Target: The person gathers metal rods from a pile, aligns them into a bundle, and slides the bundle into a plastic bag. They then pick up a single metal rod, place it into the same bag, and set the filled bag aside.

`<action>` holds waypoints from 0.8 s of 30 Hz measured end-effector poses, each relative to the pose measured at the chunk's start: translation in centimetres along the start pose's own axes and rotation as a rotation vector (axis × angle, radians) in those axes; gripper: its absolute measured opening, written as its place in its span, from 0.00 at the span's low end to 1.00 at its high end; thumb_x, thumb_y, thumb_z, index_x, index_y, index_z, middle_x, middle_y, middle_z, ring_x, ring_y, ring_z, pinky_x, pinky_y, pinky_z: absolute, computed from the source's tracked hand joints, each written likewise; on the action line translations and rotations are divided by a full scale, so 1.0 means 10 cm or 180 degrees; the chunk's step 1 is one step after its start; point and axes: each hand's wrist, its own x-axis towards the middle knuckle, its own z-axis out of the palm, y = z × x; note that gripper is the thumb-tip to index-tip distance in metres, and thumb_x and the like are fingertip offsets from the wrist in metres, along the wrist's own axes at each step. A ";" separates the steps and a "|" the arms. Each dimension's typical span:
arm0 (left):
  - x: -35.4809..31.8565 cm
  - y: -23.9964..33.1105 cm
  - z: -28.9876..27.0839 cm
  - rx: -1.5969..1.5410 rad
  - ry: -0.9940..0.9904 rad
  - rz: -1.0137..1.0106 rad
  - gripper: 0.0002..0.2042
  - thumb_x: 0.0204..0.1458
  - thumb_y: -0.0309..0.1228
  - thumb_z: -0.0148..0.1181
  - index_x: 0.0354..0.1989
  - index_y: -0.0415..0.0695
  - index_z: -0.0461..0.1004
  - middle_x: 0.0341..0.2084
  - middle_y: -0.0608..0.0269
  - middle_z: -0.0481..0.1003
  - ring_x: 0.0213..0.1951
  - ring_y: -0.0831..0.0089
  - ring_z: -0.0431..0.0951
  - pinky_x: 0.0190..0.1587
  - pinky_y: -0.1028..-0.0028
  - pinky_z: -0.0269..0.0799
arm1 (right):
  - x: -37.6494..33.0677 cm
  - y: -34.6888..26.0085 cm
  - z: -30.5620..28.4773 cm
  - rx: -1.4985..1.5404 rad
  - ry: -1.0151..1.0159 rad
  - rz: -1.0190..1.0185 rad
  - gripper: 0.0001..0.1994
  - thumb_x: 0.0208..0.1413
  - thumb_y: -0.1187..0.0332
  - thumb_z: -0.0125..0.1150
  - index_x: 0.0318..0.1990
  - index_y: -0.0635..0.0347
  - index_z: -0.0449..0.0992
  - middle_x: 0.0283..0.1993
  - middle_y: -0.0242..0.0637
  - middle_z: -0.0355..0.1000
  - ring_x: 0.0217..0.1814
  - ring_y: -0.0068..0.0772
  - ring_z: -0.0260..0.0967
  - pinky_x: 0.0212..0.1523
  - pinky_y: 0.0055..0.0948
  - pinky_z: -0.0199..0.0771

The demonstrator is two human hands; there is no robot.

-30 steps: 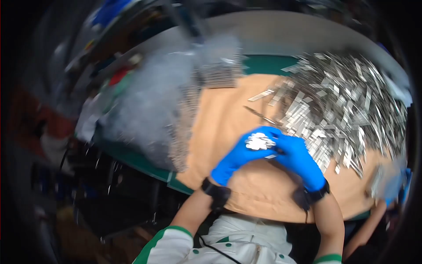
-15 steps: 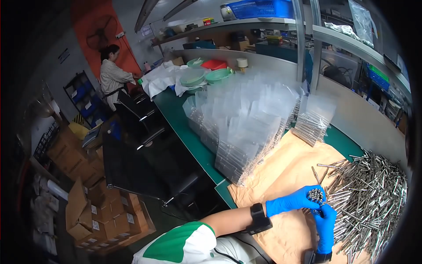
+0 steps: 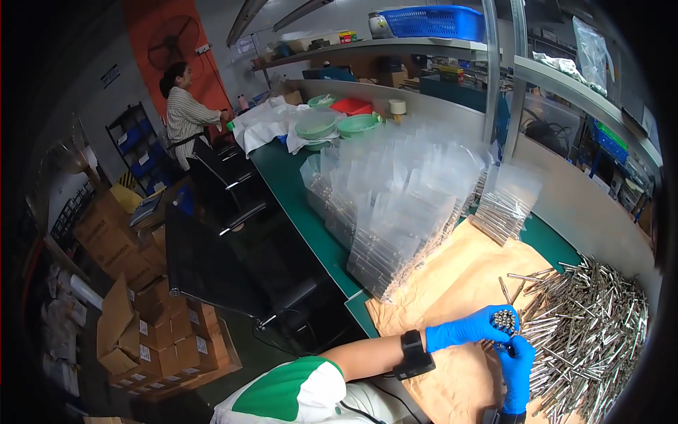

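Note:
My left hand [image 3: 466, 329], in a blue glove, is closed around a bundle of metal rods [image 3: 504, 321], whose round ends face up. Just below it, my right hand [image 3: 518, 367], also gloved in blue, has its fingers bent in against the lower side of the bundle. What the right fingertips grip is hidden. Both hands are over brown paper [image 3: 452, 381] on the table. Close by on the right lies a big heap of loose, shiny metal rods [image 3: 593, 339]; a few stray ones stick out toward the paper.
Clear plastic bags filled with rods [image 3: 395, 240] stand packed together beyond the paper; one bag [image 3: 505, 205] leans apart. Farther off are green basins [image 3: 316, 124] and white cloth. A black chair [image 3: 219, 261] and cartons [image 3: 169, 346] are left of the table. Another person [image 3: 187, 113] stands at the far end.
The view has shifted slightly, so the scene sits a little lower. My hands stay together at the bundle, the right one slightly nearer the left. The far person's head and arms have moved.

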 end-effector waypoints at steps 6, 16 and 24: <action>0.01 0.00 -0.01 -0.0007 0.0064 -0.0009 0.18 0.39 0.21 0.65 0.41 0.42 0.69 0.33 0.68 0.72 0.38 0.81 0.70 0.44 0.79 0.67 | 0.01 -0.02 0.00 0.0019 0.0021 -0.0019 0.09 0.38 0.77 0.64 0.21 0.66 0.67 0.17 0.38 0.60 0.18 0.23 0.55 0.20 0.25 0.57; 0.03 -0.04 -0.06 0.0137 -0.0017 0.0025 0.18 0.40 0.21 0.65 0.42 0.43 0.69 0.34 0.68 0.72 0.38 0.81 0.70 0.44 0.79 0.67 | 0.01 0.01 -0.02 0.0023 -0.0079 0.0057 0.09 0.37 0.78 0.65 0.23 0.65 0.68 0.20 0.40 0.66 0.20 0.29 0.63 0.22 0.26 0.63; 0.02 -0.02 -0.05 0.0030 -0.0001 -0.0051 0.19 0.39 0.21 0.65 0.42 0.42 0.69 0.34 0.68 0.73 0.38 0.81 0.71 0.44 0.79 0.67 | 0.01 0.00 -0.03 -0.0034 -0.0153 0.0069 0.10 0.36 0.77 0.66 0.24 0.64 0.68 0.21 0.41 0.67 0.20 0.32 0.66 0.23 0.27 0.64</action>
